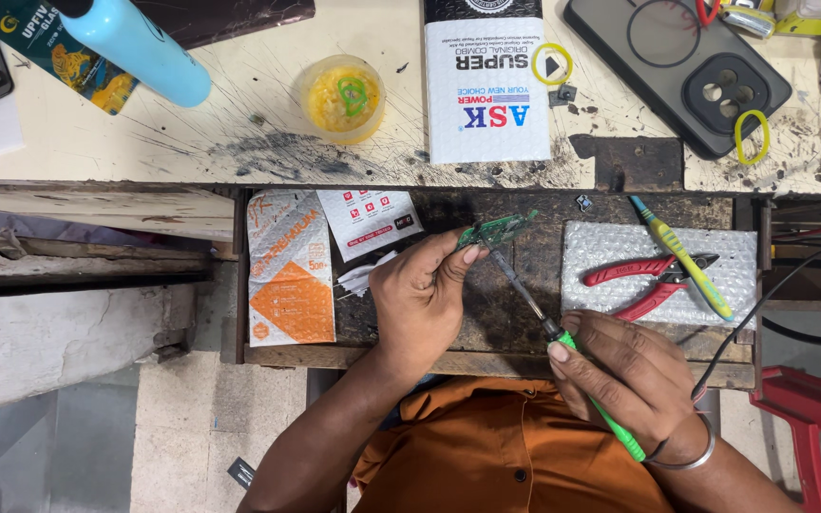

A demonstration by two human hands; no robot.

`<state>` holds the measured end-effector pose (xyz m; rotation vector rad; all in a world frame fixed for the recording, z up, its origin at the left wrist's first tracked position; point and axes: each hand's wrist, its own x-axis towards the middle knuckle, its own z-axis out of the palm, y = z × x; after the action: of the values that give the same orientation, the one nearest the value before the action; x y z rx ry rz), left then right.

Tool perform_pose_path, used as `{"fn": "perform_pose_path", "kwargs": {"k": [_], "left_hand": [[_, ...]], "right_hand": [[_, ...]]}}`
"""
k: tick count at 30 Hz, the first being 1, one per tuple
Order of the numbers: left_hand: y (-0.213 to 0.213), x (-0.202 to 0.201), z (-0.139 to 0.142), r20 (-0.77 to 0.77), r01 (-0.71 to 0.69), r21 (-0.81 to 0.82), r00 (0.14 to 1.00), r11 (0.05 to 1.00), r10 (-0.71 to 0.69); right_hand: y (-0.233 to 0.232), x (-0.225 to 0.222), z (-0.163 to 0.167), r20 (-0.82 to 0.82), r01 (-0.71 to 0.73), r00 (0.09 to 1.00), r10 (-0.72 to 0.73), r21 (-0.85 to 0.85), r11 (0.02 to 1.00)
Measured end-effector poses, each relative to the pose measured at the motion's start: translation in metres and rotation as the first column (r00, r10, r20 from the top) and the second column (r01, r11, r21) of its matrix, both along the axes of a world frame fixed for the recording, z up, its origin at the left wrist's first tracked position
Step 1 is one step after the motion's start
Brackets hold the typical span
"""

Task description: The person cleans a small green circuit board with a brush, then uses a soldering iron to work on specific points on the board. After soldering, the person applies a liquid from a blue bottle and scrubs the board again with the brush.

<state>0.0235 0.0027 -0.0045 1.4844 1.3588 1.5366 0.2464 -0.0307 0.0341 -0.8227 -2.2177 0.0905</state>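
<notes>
Here, a small green circuit board (494,229) is pinched in the fingers of the left hand (420,294) over an open drawer (486,356) under the desk (239,123). A green-handled soldering iron (563,342) is gripped by the right hand (634,380), its tip beside the board. In the drawer, right of the board, red pliers (643,280) lie on bubble wrap (610,242). On the scratched desk above the drawer, a round tub (341,97) holds yellow paste, with a phone (681,66) further right.

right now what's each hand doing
left hand: closed, pinching a small green circuit board
right hand: closed around a green-handled soldering iron
</notes>
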Motion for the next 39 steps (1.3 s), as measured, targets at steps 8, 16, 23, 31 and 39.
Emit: {"fn": "perform_pose_path", "kwargs": {"k": [8, 16, 23, 31, 39], "left_hand": [[0.000, -0.001, -0.004, -0.017, -0.003, 0.003, 1.000, 1.000, 0.003], [-0.001, -0.002, -0.004, -0.064, -0.004, 0.000, 0.998, 1.000, 0.004], [0.000, -0.003, -0.007, -0.055, -0.014, 0.039, 0.998, 0.999, 0.016], [-0.001, -0.002, -0.007, -0.037, -0.023, 0.040, 0.999, 0.999, 0.025], [0.000, -0.001, -0.005, -0.073, -0.038, 0.055, 0.996, 0.998, 0.041]], "right_hand": [[-0.001, 0.001, -0.003, -0.028, 0.013, 1.000, -0.013, -0.022, 1.000], [0.001, 0.003, -0.008, -0.096, 0.018, 0.995, -0.022, -0.038, 0.999], [-0.001, 0.002, -0.009, -0.049, 0.040, 0.998, -0.041, -0.024, 0.999], [0.000, 0.002, -0.010, -0.068, 0.037, 0.997, -0.039, -0.022, 0.999], [0.000, 0.005, -0.011, -0.112, 0.037, 0.993, -0.043, -0.056, 0.998]]}}
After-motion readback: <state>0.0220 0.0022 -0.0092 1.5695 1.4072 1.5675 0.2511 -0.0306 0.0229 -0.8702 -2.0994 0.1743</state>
